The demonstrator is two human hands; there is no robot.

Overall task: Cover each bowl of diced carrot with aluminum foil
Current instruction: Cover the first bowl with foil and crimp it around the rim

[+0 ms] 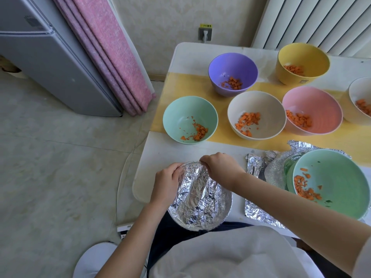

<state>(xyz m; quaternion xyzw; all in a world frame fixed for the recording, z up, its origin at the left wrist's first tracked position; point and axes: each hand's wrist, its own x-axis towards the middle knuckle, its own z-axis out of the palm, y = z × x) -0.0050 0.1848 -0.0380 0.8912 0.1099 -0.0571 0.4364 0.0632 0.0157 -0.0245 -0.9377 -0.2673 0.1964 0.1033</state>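
Note:
A foil-covered bowl [200,199] sits at the table's near edge, its crinkled foil sagging inward. My left hand [167,183] curls round its left rim over the foil. My right hand [220,167] pinches the foil at the far rim. To the right a large green bowl [337,177] of diced carrot rests tilted on loose foil sheets [259,213]. Further back stand uncovered bowls with carrot: teal [188,113], beige [259,105], pink [319,103], purple [232,67], yellow [301,57] and a white one [359,91] at the right edge.
The white table [160,155] carries a yellow runner [180,85] under the far bowls. Left of the table lie bare floor, a grey fridge [50,57] and a pink curtain [112,57]. A wall socket [205,34] and a radiator [313,21] sit behind.

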